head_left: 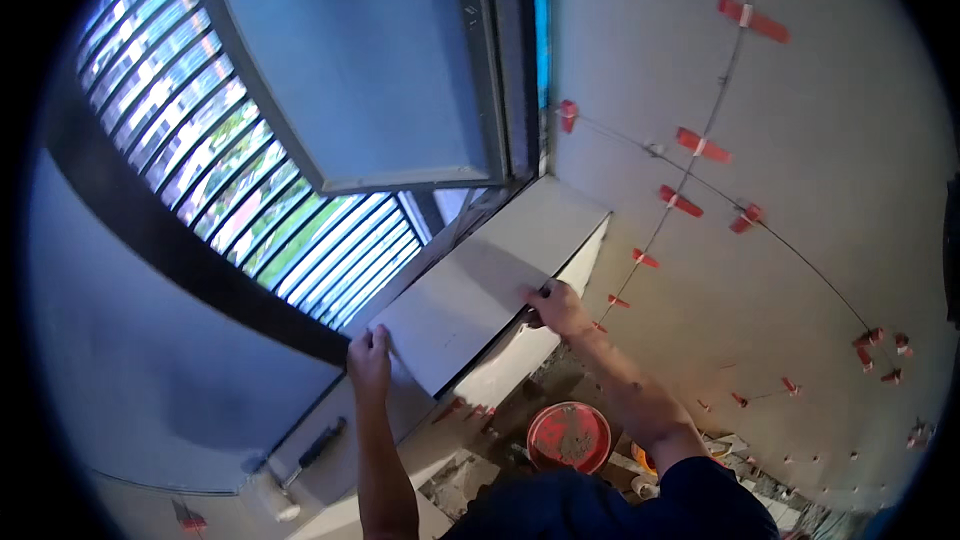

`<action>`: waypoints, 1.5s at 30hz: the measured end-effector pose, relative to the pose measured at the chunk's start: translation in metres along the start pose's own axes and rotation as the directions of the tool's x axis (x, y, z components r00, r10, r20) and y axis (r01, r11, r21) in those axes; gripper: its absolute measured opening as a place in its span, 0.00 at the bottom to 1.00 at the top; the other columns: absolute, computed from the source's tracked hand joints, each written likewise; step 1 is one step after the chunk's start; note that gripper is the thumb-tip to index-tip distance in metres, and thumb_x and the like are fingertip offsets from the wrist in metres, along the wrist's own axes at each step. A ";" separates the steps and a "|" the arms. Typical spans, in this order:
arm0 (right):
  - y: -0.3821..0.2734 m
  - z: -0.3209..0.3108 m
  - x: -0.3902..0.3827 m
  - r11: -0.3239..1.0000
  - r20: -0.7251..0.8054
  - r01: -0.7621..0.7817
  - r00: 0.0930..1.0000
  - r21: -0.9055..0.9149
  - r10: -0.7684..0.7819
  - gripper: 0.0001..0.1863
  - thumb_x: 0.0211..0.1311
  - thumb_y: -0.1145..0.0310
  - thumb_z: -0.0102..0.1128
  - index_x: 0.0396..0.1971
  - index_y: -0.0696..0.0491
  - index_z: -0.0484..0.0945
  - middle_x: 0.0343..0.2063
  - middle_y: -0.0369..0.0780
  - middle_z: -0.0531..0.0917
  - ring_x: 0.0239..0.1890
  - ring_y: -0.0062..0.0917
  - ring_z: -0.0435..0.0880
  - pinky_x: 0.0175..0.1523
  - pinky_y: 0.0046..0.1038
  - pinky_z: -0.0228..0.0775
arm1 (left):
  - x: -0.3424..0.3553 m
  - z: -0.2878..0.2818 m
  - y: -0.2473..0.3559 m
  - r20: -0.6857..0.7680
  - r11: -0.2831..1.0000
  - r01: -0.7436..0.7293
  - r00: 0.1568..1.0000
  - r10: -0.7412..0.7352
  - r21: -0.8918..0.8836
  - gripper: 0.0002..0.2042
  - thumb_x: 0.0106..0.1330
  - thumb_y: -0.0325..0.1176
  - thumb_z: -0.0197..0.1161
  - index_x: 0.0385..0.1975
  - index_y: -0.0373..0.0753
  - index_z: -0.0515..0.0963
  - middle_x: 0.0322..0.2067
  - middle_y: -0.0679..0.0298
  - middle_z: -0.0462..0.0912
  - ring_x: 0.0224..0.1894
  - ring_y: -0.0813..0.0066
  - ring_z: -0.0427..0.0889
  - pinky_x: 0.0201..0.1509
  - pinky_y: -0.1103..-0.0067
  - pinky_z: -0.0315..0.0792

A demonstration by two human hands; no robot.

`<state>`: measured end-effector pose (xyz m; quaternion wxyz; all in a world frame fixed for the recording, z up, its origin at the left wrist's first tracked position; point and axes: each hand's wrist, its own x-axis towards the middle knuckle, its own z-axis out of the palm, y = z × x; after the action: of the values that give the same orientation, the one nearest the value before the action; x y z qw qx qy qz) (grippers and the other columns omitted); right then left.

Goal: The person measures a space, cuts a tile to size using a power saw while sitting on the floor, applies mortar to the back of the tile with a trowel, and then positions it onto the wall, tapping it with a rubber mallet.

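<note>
A long pale tile lies along the window sill. At its left end, my left hand has its fingers curled on the tile's corner. My right hand grips the near long edge toward the middle, fingers bent over the edge and partly hidden. A dark gap shows under that near edge, above the white face of the wall below the sill. To the left of my left forearm, a mallet with a black handle and whitish head rests on the tiled ledge.
An opened window sash hangs over the sill, with window bars behind it. Red levelling wedges stick out from the tiled wall on the right. Below stand a red bucket holding grey mortar and scattered rubble.
</note>
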<state>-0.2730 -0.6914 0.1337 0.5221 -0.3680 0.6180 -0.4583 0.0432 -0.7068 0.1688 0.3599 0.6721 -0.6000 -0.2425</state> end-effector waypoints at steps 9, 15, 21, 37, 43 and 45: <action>0.011 -0.010 -0.014 0.994 -0.051 0.006 0.999 -0.113 -0.012 0.18 0.64 0.58 0.59 0.32 0.62 0.75 0.20 0.36 0.74 0.16 0.21 0.80 0.21 0.21 0.73 | 0.003 -0.017 -0.005 0.300 0.986 0.108 0.943 -0.141 0.125 0.19 0.66 0.44 0.53 0.25 0.34 0.81 0.20 0.49 0.80 0.25 0.54 0.81 0.34 0.65 0.72; 0.016 -0.004 -0.011 0.983 -0.028 0.021 0.999 -0.181 -0.026 0.19 0.66 0.58 0.58 0.30 0.61 0.73 0.20 0.37 0.75 0.15 0.21 0.79 0.18 0.20 0.70 | 0.004 -0.009 -0.026 0.293 0.981 0.075 0.948 -0.126 0.181 0.19 0.66 0.44 0.55 0.26 0.31 0.81 0.20 0.48 0.80 0.25 0.58 0.81 0.35 0.65 0.72; 0.022 -0.004 -0.006 0.976 -0.053 0.025 0.998 -0.219 -0.037 0.20 0.65 0.56 0.59 0.28 0.61 0.73 0.19 0.38 0.77 0.15 0.20 0.78 0.17 0.19 0.66 | 0.002 0.006 -0.033 0.203 0.974 0.119 0.966 -0.159 0.194 0.22 0.64 0.48 0.59 0.25 0.30 0.81 0.19 0.47 0.80 0.24 0.55 0.81 0.35 0.65 0.73; 0.019 -0.008 -0.006 0.947 -0.057 -0.083 0.996 -0.311 0.068 0.23 0.56 0.51 0.68 0.24 0.58 0.75 0.15 0.36 0.75 0.17 0.19 0.79 0.19 0.18 0.65 | 0.004 0.006 -0.035 0.205 0.954 0.027 0.974 -0.092 0.300 0.21 0.59 0.49 0.66 0.27 0.31 0.83 0.22 0.48 0.82 0.26 0.58 0.83 0.35 0.66 0.73; 0.010 0.002 -0.015 0.928 -0.051 -0.102 0.995 -0.359 0.089 0.21 0.61 0.53 0.63 0.23 0.58 0.77 0.14 0.37 0.78 0.15 0.16 0.74 0.24 0.21 0.65 | 0.000 -0.004 -0.031 0.187 0.930 0.030 0.977 -0.105 0.365 0.17 0.58 0.45 0.67 0.28 0.35 0.81 0.29 0.47 0.83 0.33 0.50 0.83 0.39 0.62 0.75; 0.030 -0.006 -0.016 0.957 -0.004 -0.017 1.000 -0.291 0.017 0.22 0.64 0.53 0.60 0.22 0.58 0.76 0.18 0.39 0.81 0.19 0.18 0.77 0.30 0.24 0.70 | -0.016 -0.029 -0.027 0.121 0.951 -0.039 0.993 0.002 0.306 0.14 0.59 0.41 0.65 0.29 0.34 0.81 0.29 0.48 0.82 0.35 0.48 0.82 0.40 0.61 0.74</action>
<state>-0.2756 -0.6659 0.1103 0.4659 -0.4352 0.6822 -0.3579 0.0795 -0.6852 0.1643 0.2167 0.6981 -0.6577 -0.1819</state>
